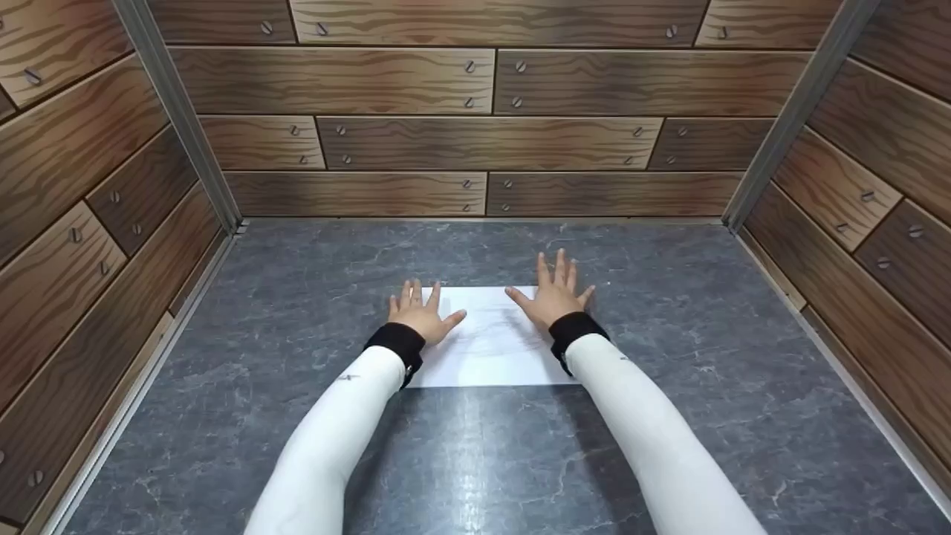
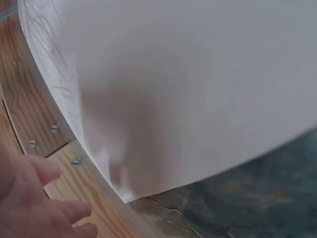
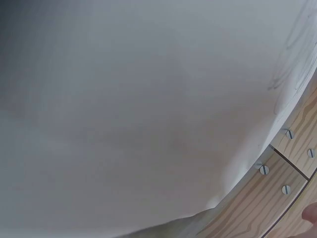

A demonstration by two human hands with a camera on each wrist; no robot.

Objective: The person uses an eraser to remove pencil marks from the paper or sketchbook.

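Observation:
A white sheet of paper (image 1: 490, 349) with faint grey pencil-like lines lies flat on the dark marbled surface. Over its left edge is my left hand (image 1: 420, 316), fingers spread and straight, holding nothing. My right hand (image 1: 556, 297) is spread the same way over the sheet's far right corner, its fingertips reaching past the edge. In the left wrist view the paper (image 2: 198, 89) fills most of the picture, with part of the hand (image 2: 39, 198) at lower left. Only a fingertip (image 3: 310, 213) shows beside the paper (image 3: 148, 124) in the right wrist view. Whether either palm touches the sheet, I cannot tell.
The grey marbled surface (image 1: 297, 446) stretches around the paper. Wood-plank-patterned walls stand at the back (image 1: 475, 141), left (image 1: 74, 245) and right (image 1: 877, 200), with grey metal strips at the corners. Both wrists wear black bands (image 1: 397, 342) over white sleeves.

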